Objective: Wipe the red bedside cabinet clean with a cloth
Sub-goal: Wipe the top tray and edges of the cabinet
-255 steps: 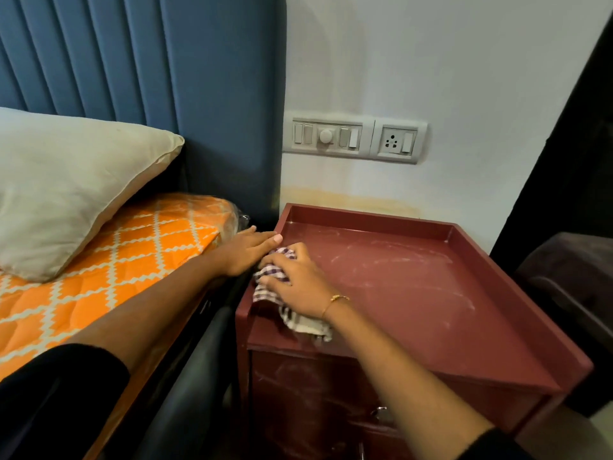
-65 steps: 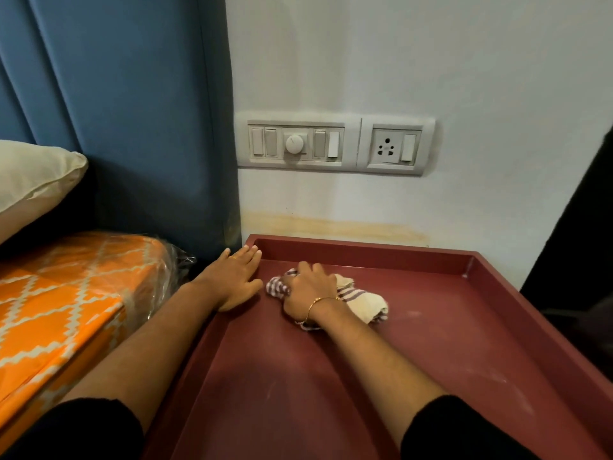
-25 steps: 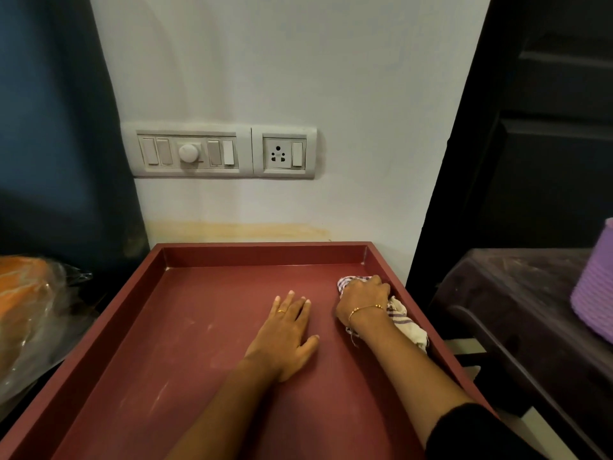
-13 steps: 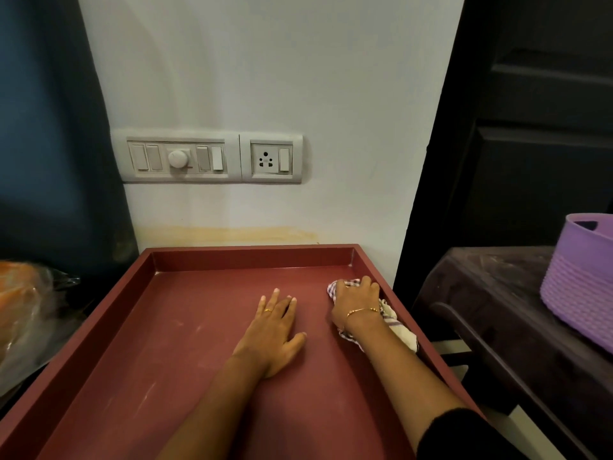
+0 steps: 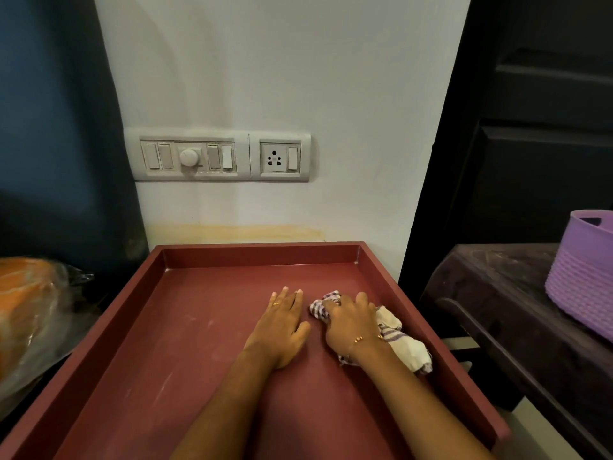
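Checked cloth lies bunched under my right hand, which grips it on the red cabinet top. Just beside it, my left hand rests flat, fingers spread open.

Left hand: flat, palm down, fingers extended together.
Right hand: just right of left, fingers curled in a grip.

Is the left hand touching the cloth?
Apart. The head view shows a strip of bare red cabinet top between the left hand and the cloth.
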Motion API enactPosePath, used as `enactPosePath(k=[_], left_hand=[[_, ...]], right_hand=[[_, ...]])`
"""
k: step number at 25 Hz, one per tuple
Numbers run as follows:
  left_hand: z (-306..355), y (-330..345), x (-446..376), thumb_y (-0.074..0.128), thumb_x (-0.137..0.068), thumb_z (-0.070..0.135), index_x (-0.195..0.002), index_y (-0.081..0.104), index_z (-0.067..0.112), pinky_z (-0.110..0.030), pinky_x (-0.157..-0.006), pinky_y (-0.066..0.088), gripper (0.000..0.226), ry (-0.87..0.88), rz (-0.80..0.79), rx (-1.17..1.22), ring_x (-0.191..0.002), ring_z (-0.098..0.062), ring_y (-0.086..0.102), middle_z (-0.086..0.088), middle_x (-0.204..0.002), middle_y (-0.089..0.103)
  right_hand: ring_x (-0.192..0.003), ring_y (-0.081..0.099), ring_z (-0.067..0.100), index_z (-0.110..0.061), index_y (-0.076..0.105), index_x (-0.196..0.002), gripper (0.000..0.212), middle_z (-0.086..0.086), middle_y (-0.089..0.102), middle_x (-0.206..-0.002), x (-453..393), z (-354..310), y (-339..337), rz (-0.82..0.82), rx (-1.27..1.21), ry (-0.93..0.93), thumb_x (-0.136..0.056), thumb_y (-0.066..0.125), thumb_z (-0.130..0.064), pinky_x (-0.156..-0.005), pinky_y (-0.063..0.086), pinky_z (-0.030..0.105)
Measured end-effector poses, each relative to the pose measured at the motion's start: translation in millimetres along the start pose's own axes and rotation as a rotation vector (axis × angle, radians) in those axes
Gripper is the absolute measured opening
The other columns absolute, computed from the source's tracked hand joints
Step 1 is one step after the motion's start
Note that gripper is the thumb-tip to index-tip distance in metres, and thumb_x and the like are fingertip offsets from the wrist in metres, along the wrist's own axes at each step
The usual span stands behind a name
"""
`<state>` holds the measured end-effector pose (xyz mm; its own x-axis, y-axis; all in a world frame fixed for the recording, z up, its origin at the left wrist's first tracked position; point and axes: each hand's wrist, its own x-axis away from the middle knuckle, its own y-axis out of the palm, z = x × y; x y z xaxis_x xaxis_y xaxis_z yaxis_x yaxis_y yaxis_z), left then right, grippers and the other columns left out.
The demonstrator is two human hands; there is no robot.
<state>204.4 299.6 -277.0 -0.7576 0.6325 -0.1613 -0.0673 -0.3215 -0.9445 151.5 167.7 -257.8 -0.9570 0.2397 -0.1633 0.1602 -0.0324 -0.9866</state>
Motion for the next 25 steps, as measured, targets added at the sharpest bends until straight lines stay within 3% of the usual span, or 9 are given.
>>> enactPosePath(k=[6, 11, 15, 17, 21, 23, 25], left_hand=[[0, 0, 0, 0.010, -0.077, 0.040, -0.149, 0.004, 0.006, -0.028, -0.117, -0.010, 0.080, 0.013, -0.006, 0.046, -0.147, -0.019, -0.004, -0.009, -0.159, 0.005], [-1, -3, 3, 0.013, -0.077, 0.039, -0.148, 0.002, 0.008, -0.025, -0.116, -0.009, 0.078, -0.018, -0.016, 0.191, -0.147, -0.017, -0.002, -0.008, -0.159, 0.003], [-1, -3, 6, 0.023, -0.095, 0.033, -0.149, 0.004, 0.010, -0.023, -0.115, -0.008, 0.061, -0.043, 0.015, 0.246, -0.147, -0.018, 0.000, -0.008, -0.158, 0.006], [-3, -2, 6, 0.022, -0.095, 0.032, -0.149, 0.005, 0.010, -0.024, -0.115, -0.008, 0.060, -0.053, 0.017, 0.281, -0.147, -0.018, 0.001, -0.009, -0.158, 0.006], [-6, -3, 3, 0.014, -0.074, 0.032, -0.147, 0.009, 0.007, -0.027, -0.117, -0.006, 0.077, -0.100, 0.080, 0.394, -0.147, -0.018, 0.006, -0.009, -0.158, 0.009], [-9, -8, 5, 0.014, -0.075, 0.032, -0.147, 0.010, 0.007, -0.025, -0.116, -0.006, 0.076, -0.134, 0.097, 0.452, -0.147, -0.018, 0.006, -0.008, -0.158, 0.009], [-20, -19, 9, 0.019, -0.089, 0.034, -0.148, 0.010, 0.009, -0.027, -0.117, -0.006, 0.065, -0.133, 0.045, 0.412, -0.147, -0.018, 0.004, -0.009, -0.158, 0.009]], right_hand=[[-0.120, 0.036, 0.033, -0.020, 0.048, -0.129, 0.040, 0.010, 0.048, -0.133, -9, 12, -5, -0.031, 0.048, 0.187, -0.090, 0.040, -0.019, -0.099, 0.032, 0.045], [-0.115, 0.040, 0.034, -0.022, 0.051, -0.124, 0.036, 0.007, 0.053, -0.130, 7, -25, 1, 0.017, -0.021, -0.087, -0.089, 0.044, -0.025, -0.094, 0.034, 0.040], [-0.118, 0.039, 0.033, -0.025, 0.048, -0.129, 0.040, 0.006, 0.052, -0.131, 11, 5, 0, 0.030, 0.048, 0.061, -0.090, 0.042, -0.023, -0.096, 0.033, 0.041], [-0.119, 0.039, 0.032, -0.022, 0.051, -0.127, 0.037, 0.008, 0.054, -0.129, -3, -5, -2, 0.035, 0.061, 0.129, -0.092, 0.039, -0.020, -0.097, 0.033, 0.042], [-0.116, 0.040, 0.030, -0.020, 0.055, -0.118, 0.030, 0.006, 0.058, -0.124, -4, -55, -1, 0.048, -0.033, -0.083, -0.093, 0.040, -0.022, -0.094, 0.033, 0.041], [-0.115, 0.040, 0.031, -0.023, 0.055, -0.120, 0.033, 0.004, 0.058, -0.124, 10, -49, 0, 0.061, -0.052, -0.167, -0.089, 0.043, -0.023, -0.092, 0.033, 0.039], [-0.117, 0.039, 0.031, -0.024, 0.051, -0.126, 0.040, 0.005, 0.053, -0.129, 10, -28, -1, 0.060, -0.026, -0.113, -0.087, 0.044, -0.023, -0.093, 0.033, 0.039]])
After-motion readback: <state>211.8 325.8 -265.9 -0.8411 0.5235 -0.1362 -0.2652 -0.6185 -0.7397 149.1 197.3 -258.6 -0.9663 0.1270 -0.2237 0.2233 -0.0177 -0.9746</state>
